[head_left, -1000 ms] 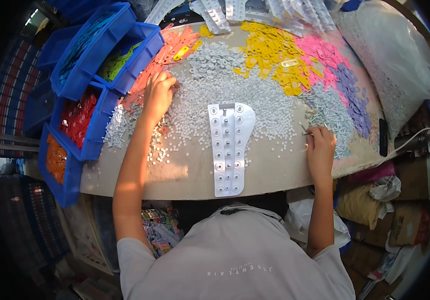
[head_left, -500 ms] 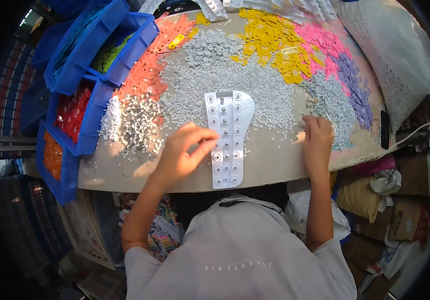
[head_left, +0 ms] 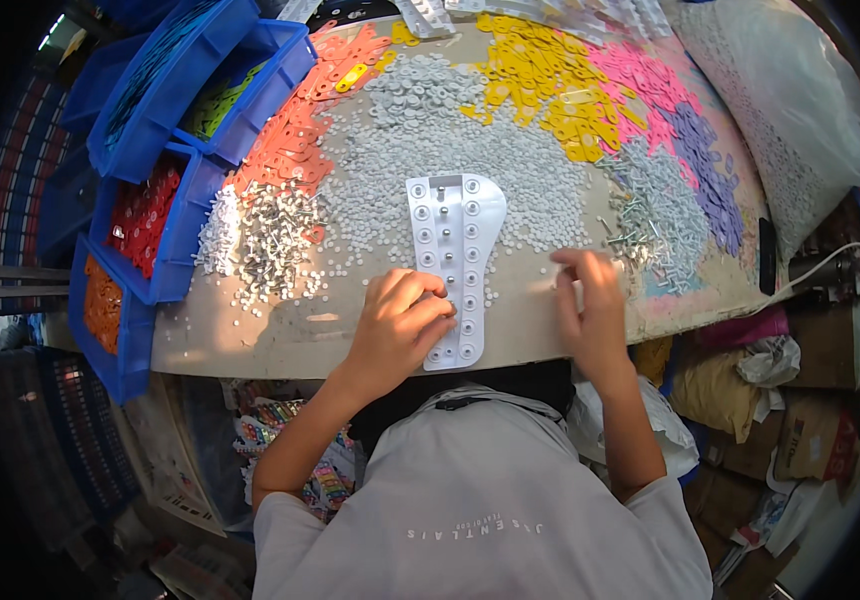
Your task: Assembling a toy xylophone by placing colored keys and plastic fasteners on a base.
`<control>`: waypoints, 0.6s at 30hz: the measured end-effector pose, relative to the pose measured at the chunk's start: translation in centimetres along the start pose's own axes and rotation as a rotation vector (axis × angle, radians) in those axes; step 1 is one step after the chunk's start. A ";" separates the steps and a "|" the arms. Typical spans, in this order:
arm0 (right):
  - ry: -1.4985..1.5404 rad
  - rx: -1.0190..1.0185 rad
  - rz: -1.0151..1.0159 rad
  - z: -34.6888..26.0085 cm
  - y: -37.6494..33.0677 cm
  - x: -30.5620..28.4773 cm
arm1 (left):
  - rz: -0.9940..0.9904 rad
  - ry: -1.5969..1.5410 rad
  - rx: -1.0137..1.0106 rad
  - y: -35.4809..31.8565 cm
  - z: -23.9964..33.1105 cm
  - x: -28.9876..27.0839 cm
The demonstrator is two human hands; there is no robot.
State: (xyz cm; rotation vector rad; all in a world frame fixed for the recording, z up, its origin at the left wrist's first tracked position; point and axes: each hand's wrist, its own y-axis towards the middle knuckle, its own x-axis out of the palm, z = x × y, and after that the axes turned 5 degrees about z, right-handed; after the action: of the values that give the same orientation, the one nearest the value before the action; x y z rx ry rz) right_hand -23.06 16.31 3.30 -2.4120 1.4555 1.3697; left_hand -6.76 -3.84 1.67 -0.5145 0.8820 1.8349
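A white plastic jig [head_left: 488,215], rounded at its far right, lies lengthwise in front of me. Round sockets run down both its sides, and metal studs stand in the middle channel. Over its near left part is my left hand [head_left: 390,330], thumb and fingers pinched together; whatever they hold is hidden. My right hand [head_left: 595,315] hovers right of the jig, fingers bent and the thumb apart from the index finger, with nothing visible between them. Beyond it lies a pile of silvery screws [head_left: 665,220].
Small whitish discs [head_left: 450,145] spread behind the jig. Metal fasteners [head_left: 280,240] lie left. Orange [head_left: 285,130], yellow [head_left: 530,75], pink [head_left: 640,85] and purple pieces [head_left: 710,190] ring the back. Blue bins [head_left: 175,280] stand left; a clear bag [head_left: 780,120] and dark phone-like slab [head_left: 768,255] lie right.
My left hand has moved right and nearer, onto the jig's near left part, and its fingers have closed. My right hand has come left from the screw pile's edge toward the jig.
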 end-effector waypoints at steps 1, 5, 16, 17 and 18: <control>0.120 0.030 -0.056 -0.8 -0.5 0.4 | 0.002 0.027 0.011 0.0 0.1 -0.1; 0.415 0.092 -0.195 -3.5 -2.3 1.8 | -0.006 0.069 0.013 0.2 0.5 -0.3; 0.409 0.013 -0.346 -4.5 -4.1 4.3 | -0.076 0.025 0.048 0.2 0.8 -1.8; 0.410 -0.018 -0.344 -4.7 -4.0 4.3 | -0.093 0.000 0.041 0.2 0.7 -2.0; 0.412 -0.048 -0.343 -4.8 -4.0 4.4 | -0.092 0.000 0.038 0.1 0.5 -2.1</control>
State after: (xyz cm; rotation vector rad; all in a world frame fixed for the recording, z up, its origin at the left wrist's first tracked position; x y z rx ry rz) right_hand -16.18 13.48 1.74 -2.9234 0.9896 0.8835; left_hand -5.92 -4.72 3.48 -0.5227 0.8770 1.7314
